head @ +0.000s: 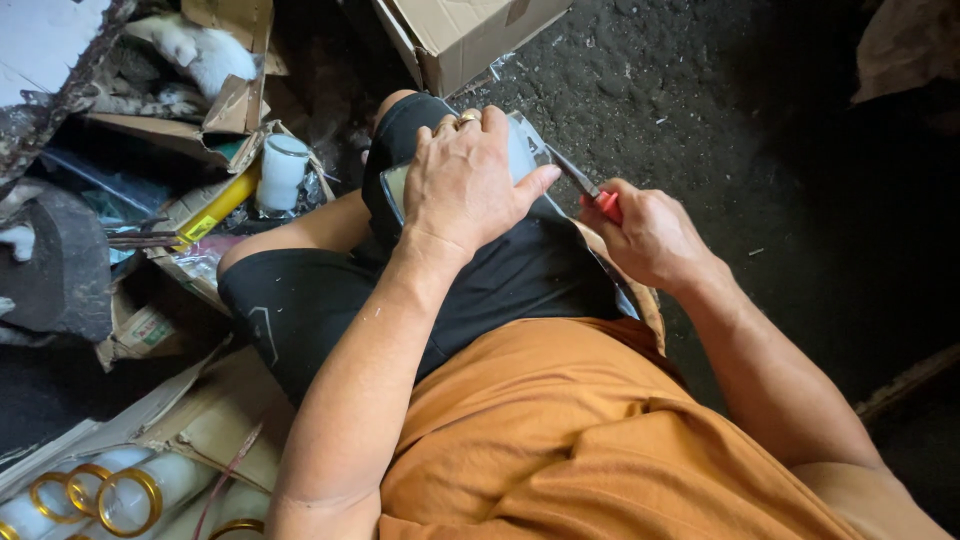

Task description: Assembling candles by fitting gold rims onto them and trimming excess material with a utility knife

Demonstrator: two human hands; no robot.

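Note:
My left hand presses down flat on a clear glass pane that rests on my knee, over black shorts. A ring sits on one finger of that hand. My right hand grips a red-handled cutting tool, whose dark tip touches the pane's right edge beside my left thumb. Most of the pane is hidden under my left hand.
A cardboard box stands on the dark ground ahead. To the left lie torn cartons, a white cylinder and a yellow tube. Glass jars with gold rims lie in a box at the lower left.

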